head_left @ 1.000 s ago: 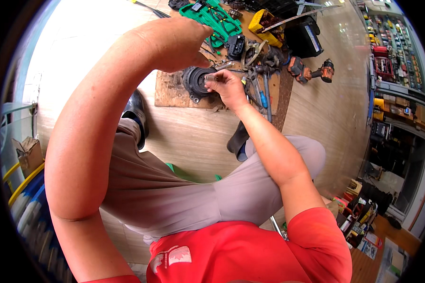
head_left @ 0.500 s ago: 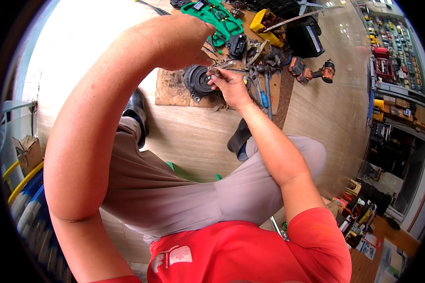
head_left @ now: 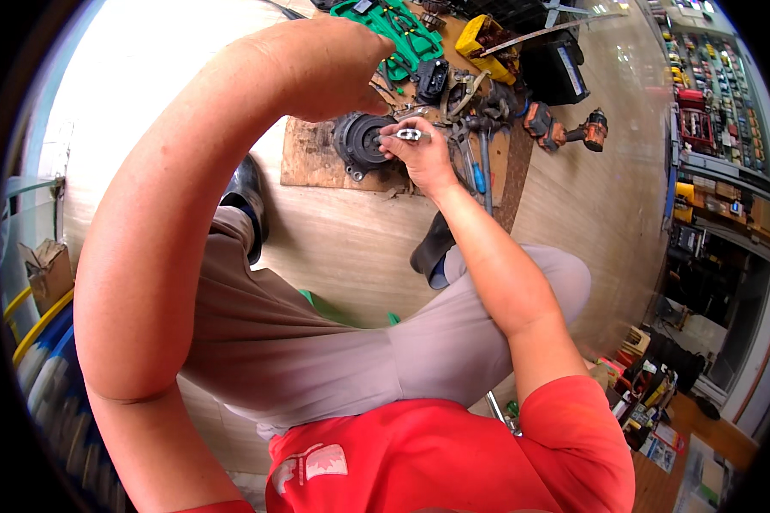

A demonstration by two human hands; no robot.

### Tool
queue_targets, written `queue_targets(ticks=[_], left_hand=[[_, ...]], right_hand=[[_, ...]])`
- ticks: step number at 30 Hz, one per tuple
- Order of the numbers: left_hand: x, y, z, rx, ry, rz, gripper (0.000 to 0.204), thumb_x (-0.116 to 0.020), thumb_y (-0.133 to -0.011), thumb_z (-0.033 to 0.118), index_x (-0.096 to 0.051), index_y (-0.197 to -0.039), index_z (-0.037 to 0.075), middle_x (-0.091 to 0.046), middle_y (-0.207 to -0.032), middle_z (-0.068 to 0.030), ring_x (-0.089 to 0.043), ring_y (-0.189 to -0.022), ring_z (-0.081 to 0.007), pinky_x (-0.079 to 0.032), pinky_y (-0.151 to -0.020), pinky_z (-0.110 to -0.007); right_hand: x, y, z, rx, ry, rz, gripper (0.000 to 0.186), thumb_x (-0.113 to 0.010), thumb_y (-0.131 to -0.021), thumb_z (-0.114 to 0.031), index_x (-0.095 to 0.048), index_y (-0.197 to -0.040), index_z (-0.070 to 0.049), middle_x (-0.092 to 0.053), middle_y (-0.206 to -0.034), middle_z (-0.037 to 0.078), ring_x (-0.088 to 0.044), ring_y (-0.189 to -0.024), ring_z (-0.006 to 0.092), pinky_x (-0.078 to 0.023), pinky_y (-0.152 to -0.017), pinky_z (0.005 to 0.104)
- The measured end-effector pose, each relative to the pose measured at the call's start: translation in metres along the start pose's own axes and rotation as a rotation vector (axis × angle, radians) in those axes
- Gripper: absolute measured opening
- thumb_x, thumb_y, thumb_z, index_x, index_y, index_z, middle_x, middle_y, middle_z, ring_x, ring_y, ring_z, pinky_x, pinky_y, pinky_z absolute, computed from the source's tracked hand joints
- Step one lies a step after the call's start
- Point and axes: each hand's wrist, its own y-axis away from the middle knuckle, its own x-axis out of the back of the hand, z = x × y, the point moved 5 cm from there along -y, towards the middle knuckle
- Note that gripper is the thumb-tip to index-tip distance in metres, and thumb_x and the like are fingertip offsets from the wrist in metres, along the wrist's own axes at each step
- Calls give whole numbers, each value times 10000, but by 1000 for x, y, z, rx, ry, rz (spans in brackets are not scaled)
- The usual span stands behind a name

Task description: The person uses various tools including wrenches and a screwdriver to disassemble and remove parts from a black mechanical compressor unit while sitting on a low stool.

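My left hand point(head_left: 338, 73) is raised close to the camera above the work board, its visible fingertips apart and nothing seen between them. Part of the hand is turned away from view. Below and right of it, my right hand point(head_left: 428, 158) pinches a small shiny metal piece point(head_left: 410, 134), rounded and silvery like a socket; its exact kind is too small to tell. The fingertips are beside a dark round motor-like housing point(head_left: 359, 141) with concentric rings and bolt lugs, which lies flat on a worn wooden board point(head_left: 304, 162).
A green tool case point(head_left: 402, 43), a yellow bin point(head_left: 479, 43) and a black box point(head_left: 556, 68) stand at the back. Loose tools, including a hammer point(head_left: 485, 162) and a blue-handled screwdriver point(head_left: 478, 178), lie right of the housing. An orange cordless drill point(head_left: 589, 130) rests farther right.
My right hand has turned slightly, so the silvery piece now shows at the top of the pinch. My left hand has shifted very little.
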Motion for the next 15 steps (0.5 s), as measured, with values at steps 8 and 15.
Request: queue_targets(ticks=[8,15], left_hand=[[9,8,5,-40,60,71,606,-739,-867,264,-511,-1399,84,-678,-1130,-203,-660,-1032,-373,-527,-902,-464],[5,6,0,-54,14,90,610,-729,-875,274,-497,-1413,101,-677,-1139,-208,-659,-1053,-366,-523,-924,-453]], right_hand=[[-1,-1,-5,-16,29,12,171,-677,-940,-76,-673,-1085,15,-696,-980,41,-648,-804,104,-522,-681,246],[3,-2,-11,62,256,-44,217,-644,-957,-55,-679,-1170,-35,-690,-969,21,-632,-816,88,-507,-708,230]])
